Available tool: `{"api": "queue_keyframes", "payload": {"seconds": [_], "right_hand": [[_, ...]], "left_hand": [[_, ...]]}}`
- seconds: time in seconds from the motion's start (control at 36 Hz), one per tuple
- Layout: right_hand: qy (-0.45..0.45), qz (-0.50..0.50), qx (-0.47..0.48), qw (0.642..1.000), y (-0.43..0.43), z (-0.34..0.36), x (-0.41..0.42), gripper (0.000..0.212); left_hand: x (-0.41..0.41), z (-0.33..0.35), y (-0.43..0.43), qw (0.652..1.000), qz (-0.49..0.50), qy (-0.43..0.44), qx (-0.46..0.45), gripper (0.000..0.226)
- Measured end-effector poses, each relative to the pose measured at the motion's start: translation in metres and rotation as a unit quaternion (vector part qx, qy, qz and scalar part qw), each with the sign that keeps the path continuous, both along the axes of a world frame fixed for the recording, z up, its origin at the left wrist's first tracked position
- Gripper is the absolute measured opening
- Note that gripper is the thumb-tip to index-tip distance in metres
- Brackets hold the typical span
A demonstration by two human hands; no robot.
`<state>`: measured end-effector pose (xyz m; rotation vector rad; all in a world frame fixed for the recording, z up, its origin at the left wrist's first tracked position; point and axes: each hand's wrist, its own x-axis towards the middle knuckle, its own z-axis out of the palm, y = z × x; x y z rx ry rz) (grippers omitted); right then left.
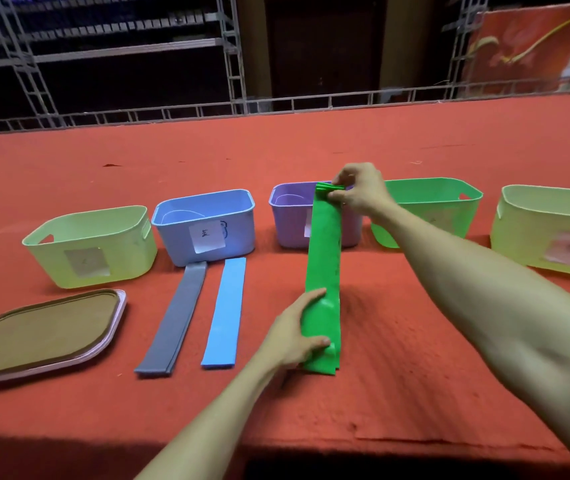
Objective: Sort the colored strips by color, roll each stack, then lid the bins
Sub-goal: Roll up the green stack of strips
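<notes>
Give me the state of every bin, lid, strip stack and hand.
Far-left pale green plastic bin: unlidded.
Blue plastic bin: unlidded.
Purple plastic bin: unlidded.
Green plastic bin: unlidded.
Far-right pale green plastic bin: unlidded.
Brown pink-rimmed lid: off, lying flat.
Grey strip stack: flat, unrolled.
Blue strip stack: flat, unrolled.
Green strip stack: unrolled, held at both ends.
Left hand: grips near end.
Right hand: pinches far end.
</notes>
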<state>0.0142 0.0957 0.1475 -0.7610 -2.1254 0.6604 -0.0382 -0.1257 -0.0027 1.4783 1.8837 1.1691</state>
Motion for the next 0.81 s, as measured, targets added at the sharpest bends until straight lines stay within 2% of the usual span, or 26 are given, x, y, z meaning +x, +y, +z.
{"api": "queue_keyframes", "payload": {"seconds": [0.17,0.44,0.56,0.67,0.81], "right_hand": [[0.001,-0.048,0.002,0.999,0.019,-0.002,0.053,0.018],[-0.070,-0.099,-0.055,0.991,0.051,-0.076,0.111,0.020],[-0.081,-0.094,-0.081,0.989,0.059,-0.104,0.114,0.018],[-0.100,-0.071,-0.103,0.987,0.064,-0.125,0.110,0.018],[-0.116,-0.056,-0.109,0.986,0.069,-0.147,0.103,0.016]], "left_hand": [[0.074,0.010,0.007,0.987,-0.058,-0.151,0.002,0.079],[0.128,-0.004,0.015,0.973,-0.060,-0.204,-0.085,0.083],[0.134,-0.013,0.018,0.980,-0.034,-0.154,-0.121,0.086],[0.131,-0.022,0.020,0.983,-0.032,-0.070,-0.166,0.099],[0.134,-0.012,0.023,0.971,-0.034,0.136,-0.192,0.082]]}}
